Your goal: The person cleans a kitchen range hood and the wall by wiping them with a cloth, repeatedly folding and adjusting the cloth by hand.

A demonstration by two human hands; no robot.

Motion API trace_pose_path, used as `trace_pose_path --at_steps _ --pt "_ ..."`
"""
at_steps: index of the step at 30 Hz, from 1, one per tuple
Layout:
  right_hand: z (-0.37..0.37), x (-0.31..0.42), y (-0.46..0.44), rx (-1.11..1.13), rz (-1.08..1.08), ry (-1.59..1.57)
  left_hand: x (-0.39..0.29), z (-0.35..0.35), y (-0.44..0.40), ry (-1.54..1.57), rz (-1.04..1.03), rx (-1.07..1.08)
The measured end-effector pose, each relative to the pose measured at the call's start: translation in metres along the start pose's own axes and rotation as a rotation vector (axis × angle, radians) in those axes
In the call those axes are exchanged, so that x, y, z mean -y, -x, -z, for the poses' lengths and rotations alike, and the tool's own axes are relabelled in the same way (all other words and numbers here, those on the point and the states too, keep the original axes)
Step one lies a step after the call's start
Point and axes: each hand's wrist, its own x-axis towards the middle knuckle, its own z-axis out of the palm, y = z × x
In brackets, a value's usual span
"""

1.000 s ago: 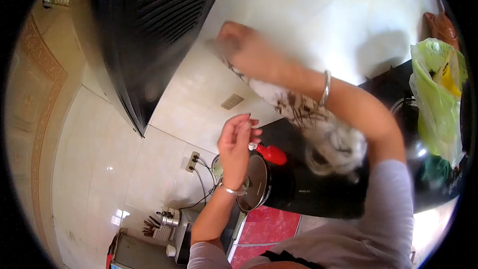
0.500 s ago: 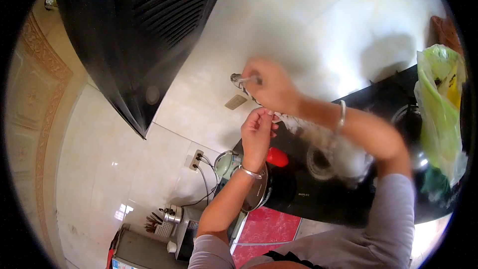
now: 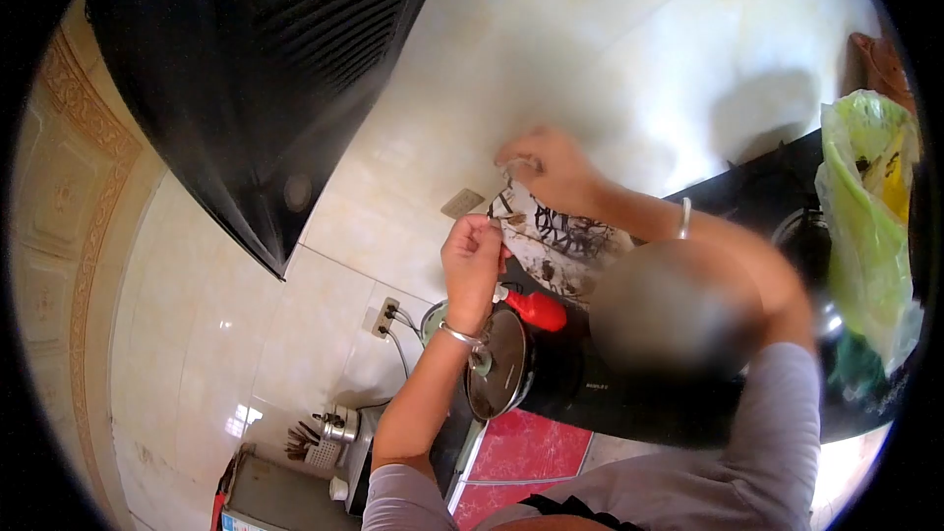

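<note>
A white, limp sheet with black print and brown stains (image 3: 560, 231) stretches between my hands. I cannot tell whether it is cloth or plastic. My left hand (image 3: 474, 254) is closed in a pinch on its left corner. Higher up, my right hand (image 3: 551, 169) has its fingers closed on the upper edge, slightly smeared by motion. The sheet hangs down over the black stove (image 3: 565, 374). Just below it lies a red bottle (image 3: 536, 311) with a white nozzle. A pot with a glass lid (image 3: 500, 369) stands beside my left wrist.
A black range hood (image 3: 265, 88) juts out at upper left. At right lies a green plastic bag (image 3: 860, 236) on the stove. Cables run from a wall socket (image 3: 385, 317). A utensil holder (image 3: 324, 447) is at lower left. A blurred patch covers part of the stove.
My left hand has moved left and slightly down. My right hand has moved right and a little down. The sheet is now spread out between them, showing its print.
</note>
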Motion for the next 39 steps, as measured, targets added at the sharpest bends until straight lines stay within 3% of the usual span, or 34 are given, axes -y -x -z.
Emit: trace_pose_path --at_steps 9,12,15,18,21,25,29,31,39 --pt "0.001 0.021 0.013 -0.289 0.482 0.221 -0.006 0.005 -0.026 -0.086 -0.099 0.010" --pt "0.003 0.037 0.019 -0.013 0.380 0.285 -0.011 0.004 -0.032 -0.009 -0.087 0.039" --pt "-0.004 0.036 0.021 0.103 0.249 0.267 -0.016 0.000 -0.039 0.083 -0.047 0.009" --pt "-0.013 0.027 0.014 -0.043 0.233 0.219 -0.021 0.000 -0.045 0.029 -0.068 0.001" --pt "-0.011 0.023 0.000 -0.032 0.099 -0.061 -0.034 -0.004 -0.049 0.007 -0.136 -0.016" --pt "-0.007 0.023 -0.040 -0.188 -0.045 -0.138 -0.048 -0.004 -0.054 0.113 -0.164 -0.087" --pt "0.005 0.020 -0.113 -0.542 0.146 -0.207 -0.028 0.013 -0.043 0.053 -0.182 -0.025" --pt "0.014 0.023 -0.146 -0.614 0.190 -0.229 -0.018 0.019 -0.029 -0.018 -0.168 0.004" --pt "0.038 0.021 -0.216 -0.681 0.191 0.115 0.005 0.055 0.024 -0.162 -0.097 0.005"
